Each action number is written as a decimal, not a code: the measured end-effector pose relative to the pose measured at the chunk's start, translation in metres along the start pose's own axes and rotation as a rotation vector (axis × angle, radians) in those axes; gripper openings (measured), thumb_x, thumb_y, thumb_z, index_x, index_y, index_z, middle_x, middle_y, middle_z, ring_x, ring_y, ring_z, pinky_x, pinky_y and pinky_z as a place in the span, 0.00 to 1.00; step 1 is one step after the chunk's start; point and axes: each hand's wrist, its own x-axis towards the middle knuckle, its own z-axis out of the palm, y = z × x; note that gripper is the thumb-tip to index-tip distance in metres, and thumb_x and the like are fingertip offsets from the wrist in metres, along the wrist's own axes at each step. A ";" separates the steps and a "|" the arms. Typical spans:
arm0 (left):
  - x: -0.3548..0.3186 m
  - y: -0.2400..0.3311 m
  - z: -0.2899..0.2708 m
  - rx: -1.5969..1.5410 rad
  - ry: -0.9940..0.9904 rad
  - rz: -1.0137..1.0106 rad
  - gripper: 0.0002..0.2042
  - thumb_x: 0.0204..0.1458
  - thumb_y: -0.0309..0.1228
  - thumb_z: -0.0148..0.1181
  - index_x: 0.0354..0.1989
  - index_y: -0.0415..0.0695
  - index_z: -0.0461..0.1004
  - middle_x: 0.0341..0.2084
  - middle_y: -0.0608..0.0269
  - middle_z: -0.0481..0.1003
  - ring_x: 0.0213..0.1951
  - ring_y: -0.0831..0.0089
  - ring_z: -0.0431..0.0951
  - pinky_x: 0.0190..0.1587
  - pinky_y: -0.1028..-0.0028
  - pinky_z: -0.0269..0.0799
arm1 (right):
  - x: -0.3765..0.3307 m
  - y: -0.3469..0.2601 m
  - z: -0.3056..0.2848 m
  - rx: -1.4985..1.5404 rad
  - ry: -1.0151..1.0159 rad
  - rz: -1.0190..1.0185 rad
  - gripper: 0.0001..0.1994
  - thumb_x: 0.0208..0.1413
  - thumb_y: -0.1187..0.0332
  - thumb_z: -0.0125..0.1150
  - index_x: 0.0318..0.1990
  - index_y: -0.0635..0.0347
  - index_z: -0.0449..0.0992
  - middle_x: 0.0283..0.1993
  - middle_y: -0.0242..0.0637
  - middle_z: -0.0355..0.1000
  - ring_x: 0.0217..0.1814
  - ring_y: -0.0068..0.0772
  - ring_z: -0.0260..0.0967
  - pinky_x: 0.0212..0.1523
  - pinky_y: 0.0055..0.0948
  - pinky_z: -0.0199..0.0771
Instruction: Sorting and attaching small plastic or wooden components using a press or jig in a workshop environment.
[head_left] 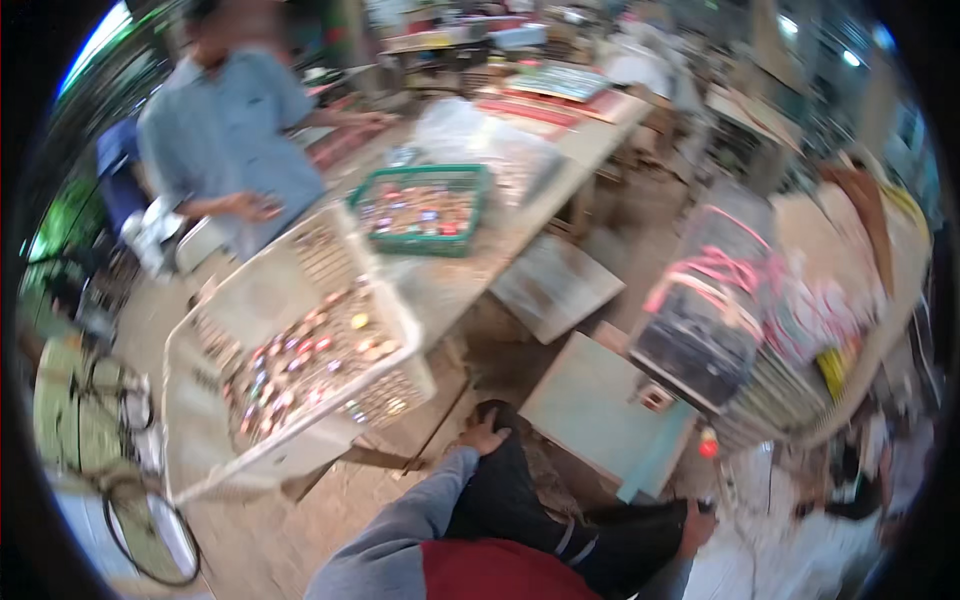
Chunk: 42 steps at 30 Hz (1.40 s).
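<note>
Left hand rests, fingers spread, on a dark-trousered knee; right hand's fingers unclear.

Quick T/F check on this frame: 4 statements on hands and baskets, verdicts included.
1. The left hand rests on the person's dark trouser knee. True.
2. The white basket is empty. False: it holds many small colourful items.
3. The green basket sits on the long table. True.
4. The right hand grips the white basket. False: it lies on the dark trousers, far from the basket.
</note>
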 end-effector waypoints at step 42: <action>-0.384 0.272 -0.208 -0.878 0.043 2.406 0.34 0.49 0.66 0.58 0.18 0.40 0.74 0.26 0.57 0.78 0.32 0.58 0.79 0.31 0.65 0.71 | 0.021 -0.045 0.007 -0.017 -0.010 0.129 0.28 0.55 0.45 0.56 0.51 0.61 0.80 0.51 0.48 0.77 0.52 0.54 0.74 0.56 0.50 0.71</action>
